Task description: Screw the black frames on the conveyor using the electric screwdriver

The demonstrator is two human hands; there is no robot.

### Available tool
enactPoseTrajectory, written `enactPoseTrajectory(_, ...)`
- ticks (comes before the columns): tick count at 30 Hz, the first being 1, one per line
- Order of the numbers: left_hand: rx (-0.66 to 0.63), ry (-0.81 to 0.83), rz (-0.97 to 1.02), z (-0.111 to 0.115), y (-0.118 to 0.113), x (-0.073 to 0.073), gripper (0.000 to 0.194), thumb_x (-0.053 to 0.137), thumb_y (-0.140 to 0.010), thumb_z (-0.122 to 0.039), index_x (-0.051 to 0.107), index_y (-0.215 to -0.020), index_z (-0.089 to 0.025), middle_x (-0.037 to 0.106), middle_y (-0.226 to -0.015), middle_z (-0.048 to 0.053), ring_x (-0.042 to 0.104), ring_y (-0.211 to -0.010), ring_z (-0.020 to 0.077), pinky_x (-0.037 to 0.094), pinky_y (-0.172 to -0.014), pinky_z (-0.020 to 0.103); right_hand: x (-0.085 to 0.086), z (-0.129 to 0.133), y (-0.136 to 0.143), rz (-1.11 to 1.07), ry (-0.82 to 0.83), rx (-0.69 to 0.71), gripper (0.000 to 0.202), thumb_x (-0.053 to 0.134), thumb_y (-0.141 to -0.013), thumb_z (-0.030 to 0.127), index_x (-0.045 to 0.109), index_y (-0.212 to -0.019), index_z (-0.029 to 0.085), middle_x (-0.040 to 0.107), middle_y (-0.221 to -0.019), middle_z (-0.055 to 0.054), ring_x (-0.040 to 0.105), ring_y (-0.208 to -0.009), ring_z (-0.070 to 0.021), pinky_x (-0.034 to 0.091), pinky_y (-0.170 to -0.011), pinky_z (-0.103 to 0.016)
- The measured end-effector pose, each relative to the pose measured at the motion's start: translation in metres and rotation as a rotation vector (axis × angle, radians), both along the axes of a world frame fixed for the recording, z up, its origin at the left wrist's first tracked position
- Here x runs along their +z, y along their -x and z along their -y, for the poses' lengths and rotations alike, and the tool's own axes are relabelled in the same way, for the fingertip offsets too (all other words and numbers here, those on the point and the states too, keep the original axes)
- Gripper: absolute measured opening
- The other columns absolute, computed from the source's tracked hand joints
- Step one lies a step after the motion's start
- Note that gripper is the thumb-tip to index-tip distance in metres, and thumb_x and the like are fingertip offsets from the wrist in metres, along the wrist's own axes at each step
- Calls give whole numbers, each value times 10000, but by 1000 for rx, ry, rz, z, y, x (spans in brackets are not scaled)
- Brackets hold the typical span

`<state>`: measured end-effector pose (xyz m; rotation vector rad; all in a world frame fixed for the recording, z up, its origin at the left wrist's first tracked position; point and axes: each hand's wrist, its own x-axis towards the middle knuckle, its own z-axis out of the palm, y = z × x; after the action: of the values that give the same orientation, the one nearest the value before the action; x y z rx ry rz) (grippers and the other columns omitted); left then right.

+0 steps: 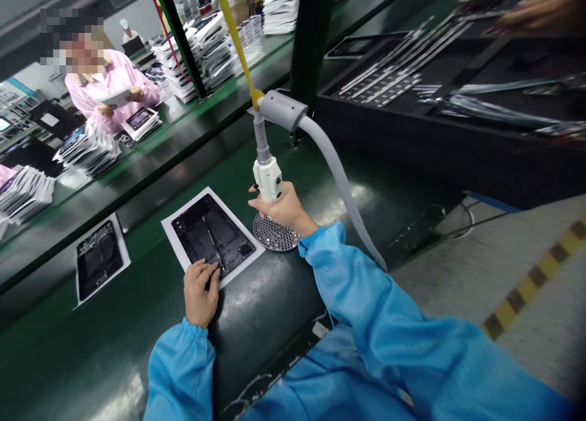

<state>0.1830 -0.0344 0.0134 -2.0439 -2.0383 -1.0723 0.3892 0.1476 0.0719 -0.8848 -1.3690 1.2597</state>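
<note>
My right hand (287,208) is wrapped round a white powered screwdriver (268,178) that hangs upright from a yellow cord, with a grey hose (336,158) attached. Its tip is hidden behind my fingers. Under that hand lies a round metal dish (276,233) full of small holes. A black tablet housing (208,226) rests on a white sheet (170,227) to the left of the dish. At the housing's near edge my left hand (201,290) has its fingers closed together, close to the end of a thin strip; whatever they pinch is too small to make out.
Another tablet housing (98,259) lies further left on the green bench (151,280). A black tray (389,146) with metal strips stands at right, another person's hand (540,12) over it. Across the bench, a person in pink (110,82) stands behind stacks (91,145).
</note>
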Motion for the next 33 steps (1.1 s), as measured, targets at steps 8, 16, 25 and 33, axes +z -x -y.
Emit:
enactPoseTrajectory(8,118,-92,153,0,-3,2,113,675,-826,-314,695,-782,-212,707,-778,22,664,-808,178,517,-839,347,2,4,-1,12,-36,-19,249,724,-601,285,655,-784,131,529,-447,49,499,-397,-116,426,-444,-290)
enactPoseTrajectory(16,176,91,190,-4,-26,8,192,658,-834,-352,700,-695,-227,719,-742,-3,649,-754,167,406,-991,430,6,14,-6,-19,-111,-60,152,747,-625,170,647,-739,185,540,-454,44,496,-391,-117,445,-456,-302)
enactPoseTrajectory(25,215,224,105,-13,-39,13,133,683,-826,-317,729,-736,-230,696,-805,23,609,-857,199,415,-907,413,7,20,-4,0,-159,-54,166,771,-624,175,625,-699,200,557,-441,54,541,-423,-130,539,-551,-347)
enactPoseTrajectory(33,280,253,71,-23,-47,16,117,763,-756,-308,701,-731,-212,636,-964,50,562,-1054,251,418,-901,419,5,26,-1,-66,-190,-39,164,750,-662,167,650,-786,204,557,-452,67,527,-397,-126,523,-535,-345)
